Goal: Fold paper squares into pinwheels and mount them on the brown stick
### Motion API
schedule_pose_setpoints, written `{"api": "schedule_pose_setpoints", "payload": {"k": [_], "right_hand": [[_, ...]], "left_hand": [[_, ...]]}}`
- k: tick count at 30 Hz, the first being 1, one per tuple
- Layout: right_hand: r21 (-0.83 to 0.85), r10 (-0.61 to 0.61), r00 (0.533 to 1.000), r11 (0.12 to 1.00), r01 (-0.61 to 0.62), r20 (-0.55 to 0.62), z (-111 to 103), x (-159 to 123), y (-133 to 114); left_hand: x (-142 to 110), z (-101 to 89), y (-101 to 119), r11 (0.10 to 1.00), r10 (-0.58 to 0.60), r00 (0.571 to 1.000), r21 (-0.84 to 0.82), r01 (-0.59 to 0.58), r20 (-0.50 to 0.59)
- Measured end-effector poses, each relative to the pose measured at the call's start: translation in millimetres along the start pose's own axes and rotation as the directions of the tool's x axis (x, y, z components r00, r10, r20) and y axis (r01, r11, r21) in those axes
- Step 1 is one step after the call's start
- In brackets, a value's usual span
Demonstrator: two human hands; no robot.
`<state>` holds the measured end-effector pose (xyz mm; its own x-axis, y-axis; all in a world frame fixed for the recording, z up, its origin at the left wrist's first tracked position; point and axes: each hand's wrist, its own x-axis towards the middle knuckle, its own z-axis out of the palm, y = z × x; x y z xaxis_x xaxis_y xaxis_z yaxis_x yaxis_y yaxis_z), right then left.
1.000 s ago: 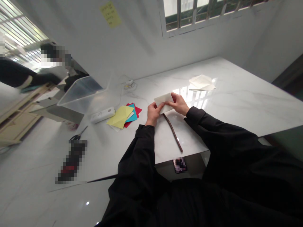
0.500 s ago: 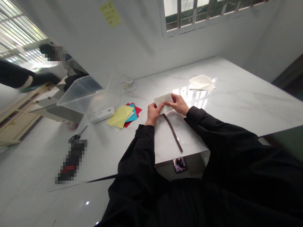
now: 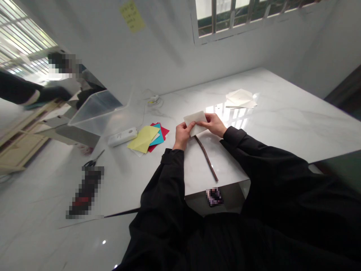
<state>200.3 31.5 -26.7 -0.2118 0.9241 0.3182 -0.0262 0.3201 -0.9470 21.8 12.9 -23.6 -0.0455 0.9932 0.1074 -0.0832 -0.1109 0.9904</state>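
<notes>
A small cream-white sheet of paper [image 3: 196,117] is held above the table between both hands. My left hand [image 3: 182,136] grips its left side, the thumb pressed on the lower part. My right hand [image 3: 214,124] pinches it from the right, its thumb meeting the left thumb near the paper's middle. The fingers behind the paper are hidden. Below the paper, a thin dark brown stick [image 3: 207,158] lies slanted on the white marbled table [image 3: 284,124], its lower end near the front edge.
Coloured papers [image 3: 143,139] lie left of my hands beside a white power strip [image 3: 123,137]. A clear plastic bin [image 3: 97,113] and scissors [image 3: 94,159] are further left. Cream papers [image 3: 241,98] rest at the back. A co-worker's dark sleeve [image 3: 17,88] shows at far left.
Both hands stay on the paper in nearly the same place. The right hand and the view have shifted only very slightly.
</notes>
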Motion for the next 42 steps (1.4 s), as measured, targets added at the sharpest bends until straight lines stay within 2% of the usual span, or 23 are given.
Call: {"api": "schedule_pose_setpoints", "payload": {"k": [14,20,24,27,29,32,34,38,42], "right_hand": [[0.071,0.034,0.999,0.997,-0.032,-0.021,-2,2,-1],[0.085,0.047,0.998,0.995,-0.044,-0.031,-5,3,-2],[0.143,0.103,0.994,0.985,-0.097,-0.03,-11,5,0],[0.206,0.176,0.984,0.964,-0.168,-0.022,-15,5,3],[0.228,0.232,0.973,0.948,-0.221,-0.02,-17,6,3],[0.298,0.299,0.954,0.911,-0.285,-0.002,-20,6,3],[0.369,0.317,0.948,0.878,-0.305,0.029,-22,6,1],[0.441,0.341,0.934,0.827,-0.35,0.103,-29,5,-2],[0.482,0.36,0.918,0.782,-0.395,0.169,-36,4,-6]], "left_hand": [[-1,0.1,4,0.998,-0.031,0.998,-0.056,0.034,0.058],[-1,0.7,9,0.99,-0.097,0.995,-0.095,0.1,0.039],[2,-1.6,7,0.992,-0.11,0.994,-0.066,0.11,0.01],[5,-5.7,5,0.996,-0.065,0.997,0.052,0.068,-0.042],[6,-9.1,6,0.978,-0.006,0.995,0.209,0.026,-0.097],[3,-13.1,10,0.864,0.104,0.979,0.504,-0.001,-0.175],[-1,-13.8,14,0.759,0.138,0.967,0.65,0.035,-0.213],[-6,-12.0,19,0.625,0.117,0.974,0.777,0.077,-0.192],[-7,-12.9,21,0.591,0.111,0.979,0.803,0.076,-0.174]]}}
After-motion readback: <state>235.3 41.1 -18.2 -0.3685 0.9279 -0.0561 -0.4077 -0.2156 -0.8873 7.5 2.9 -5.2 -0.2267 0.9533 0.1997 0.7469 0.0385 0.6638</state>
